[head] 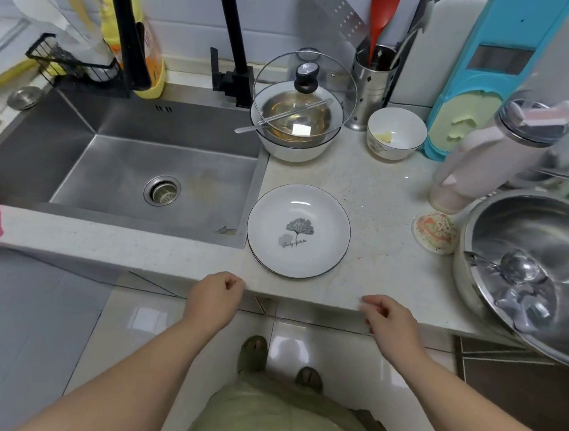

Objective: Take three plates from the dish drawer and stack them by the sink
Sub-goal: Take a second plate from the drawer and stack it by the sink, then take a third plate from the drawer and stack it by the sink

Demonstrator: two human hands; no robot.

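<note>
A pale speckled stone bench [374, 195] runs along a white tiled wall, with a steel sink [125, 167] sunk into its left part and a black tap [229, 38] rising behind the basin. Just to the right of the sink, near the front edge of the bench, sits a stack of white plates [298, 230]; the top one carries a grey leaf print with small lettering, and the rim of at least one more shows under it on the lower left, though how many lie in the stack is hard to tell from this angle.

Behind the plates stands a white bowl [292, 147] holding a metal bowl, with a glass lid [304, 86] tilted on top and a spoon across it. To its right are a small white bowl [396, 134], a steel utensil holder [372, 85] with a red spatula, a blue slicer [487, 78] leaning on the wall and a pink bottle [487, 157] lying tilted. A large steel basin [529, 271] fills the right end of the bench.

Both hands hang just in front of the bench edge, below the plates. The left hand [216, 295] is loosely curled, fingers folded in, with nothing in it. The right hand [389, 319] is likewise half closed and empty, its fingertips close to the bench edge. Neither touches the plates.
</note>
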